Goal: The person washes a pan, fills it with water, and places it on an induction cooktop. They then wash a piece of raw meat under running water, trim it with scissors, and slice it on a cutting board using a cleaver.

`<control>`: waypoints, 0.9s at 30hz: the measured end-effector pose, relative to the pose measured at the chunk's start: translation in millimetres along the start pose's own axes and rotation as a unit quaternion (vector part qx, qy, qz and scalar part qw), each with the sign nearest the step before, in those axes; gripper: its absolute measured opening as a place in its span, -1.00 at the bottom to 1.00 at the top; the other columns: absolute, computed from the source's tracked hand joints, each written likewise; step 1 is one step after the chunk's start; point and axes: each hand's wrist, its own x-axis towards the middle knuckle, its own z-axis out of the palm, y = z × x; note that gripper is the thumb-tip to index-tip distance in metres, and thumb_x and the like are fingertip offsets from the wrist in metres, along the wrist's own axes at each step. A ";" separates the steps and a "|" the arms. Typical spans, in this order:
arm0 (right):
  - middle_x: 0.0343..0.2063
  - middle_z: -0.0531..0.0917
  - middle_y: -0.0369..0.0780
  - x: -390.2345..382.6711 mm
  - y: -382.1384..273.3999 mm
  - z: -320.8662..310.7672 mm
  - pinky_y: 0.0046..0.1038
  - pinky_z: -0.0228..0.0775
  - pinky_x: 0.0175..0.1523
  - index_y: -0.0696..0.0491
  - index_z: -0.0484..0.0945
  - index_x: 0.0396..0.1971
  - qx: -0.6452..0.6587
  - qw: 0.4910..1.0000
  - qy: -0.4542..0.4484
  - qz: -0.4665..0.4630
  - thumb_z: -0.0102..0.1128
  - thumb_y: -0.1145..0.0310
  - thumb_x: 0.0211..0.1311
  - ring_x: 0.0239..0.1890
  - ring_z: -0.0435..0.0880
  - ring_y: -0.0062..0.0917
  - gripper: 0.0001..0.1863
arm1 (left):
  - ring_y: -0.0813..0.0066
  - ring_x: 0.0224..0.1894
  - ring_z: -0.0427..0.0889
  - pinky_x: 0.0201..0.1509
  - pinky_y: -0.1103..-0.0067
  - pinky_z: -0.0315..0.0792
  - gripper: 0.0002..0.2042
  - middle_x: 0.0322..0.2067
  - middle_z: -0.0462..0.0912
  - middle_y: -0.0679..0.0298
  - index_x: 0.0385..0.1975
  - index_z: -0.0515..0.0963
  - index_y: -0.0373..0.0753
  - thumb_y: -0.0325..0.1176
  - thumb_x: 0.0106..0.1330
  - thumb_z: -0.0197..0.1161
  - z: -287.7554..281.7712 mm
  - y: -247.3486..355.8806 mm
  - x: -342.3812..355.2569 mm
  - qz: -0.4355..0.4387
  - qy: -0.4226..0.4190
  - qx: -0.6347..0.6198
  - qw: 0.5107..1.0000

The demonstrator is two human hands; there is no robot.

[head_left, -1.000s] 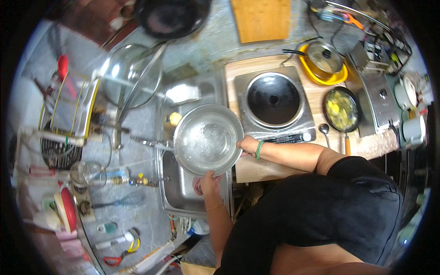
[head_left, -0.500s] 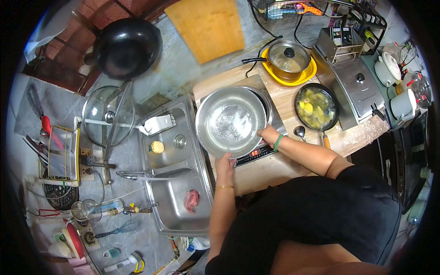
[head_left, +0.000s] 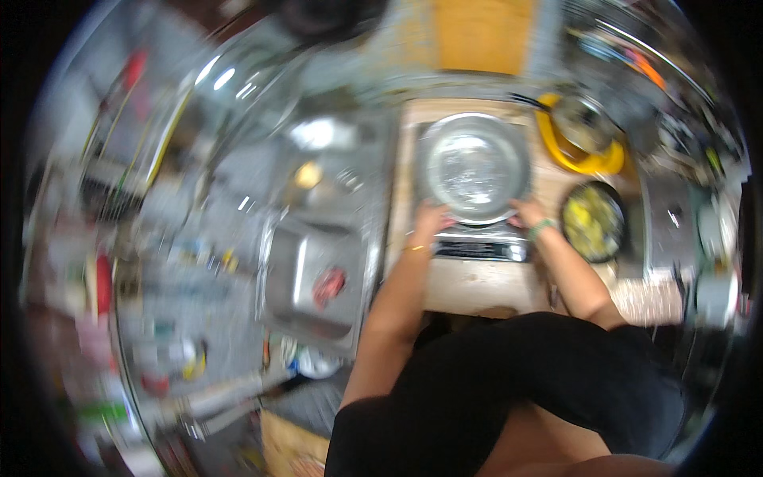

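The round metal basin point(head_left: 475, 163) is held by its near rim in the grip of the left hand point(head_left: 433, 216) and right hand point(head_left: 528, 215). Its circular mouth is turned upward over the cooktop point(head_left: 477, 234); contact cannot be told. Control-panel point(head_left: 481, 250) markings are blurred.

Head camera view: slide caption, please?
Left hand and right hand hold a round metal pan over the cooktop beside the sink.
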 end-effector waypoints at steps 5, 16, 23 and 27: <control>-0.86 0.35 -0.34 -38.2 19.5 -1.0 -0.56 0.09 -0.79 0.06 0.42 -0.39 -0.078 0.979 -0.187 0.037 -0.14 -0.06 0.34 -0.92 0.25 -0.60 -0.56 | 0.52 -0.57 0.51 -0.59 0.57 0.46 -0.35 -0.45 0.56 0.21 0.28 0.12 -0.29 -0.21 0.26 0.24 -14.3 -31.3 -76.3 0.110 0.046 0.090 0.989; -0.54 0.50 -0.40 -161.8 85.3 133.8 -0.61 0.29 -0.41 0.03 0.51 -0.29 -0.389 0.743 -0.544 -0.025 0.11 0.29 0.32 -0.52 0.45 -0.69 -0.87 | 0.57 -0.31 0.58 -0.25 0.63 0.49 -0.57 -0.28 0.58 0.28 0.14 0.38 -0.31 -0.32 0.30 0.18 -131.7 -261.6 -527.8 0.199 0.523 -0.154 0.814; -0.53 0.45 -0.46 -228.2 109.1 192.6 -0.67 0.27 -0.46 -0.03 0.53 -0.27 -0.451 0.687 -0.538 -0.190 0.11 0.22 0.30 -0.50 0.40 -0.76 -0.84 | 0.63 -0.47 0.47 -0.43 0.68 0.37 -0.70 -0.47 0.54 0.35 -0.02 0.51 -0.31 -0.31 0.31 0.14 -99.1 -444.4 -749.6 0.165 0.803 -0.270 0.505; -0.55 0.45 -0.45 -294.8 163.4 200.1 -0.70 0.25 -0.47 0.04 0.52 -0.26 -0.453 0.662 -0.574 -0.166 0.09 0.40 0.29 -0.53 0.38 -0.78 -0.91 | 0.23 -0.45 0.55 -0.34 0.42 0.41 -0.75 -0.50 0.57 0.21 -0.17 0.54 -0.30 -0.32 0.23 0.18 -122.8 -560.8 -857.3 0.015 0.902 -0.106 0.418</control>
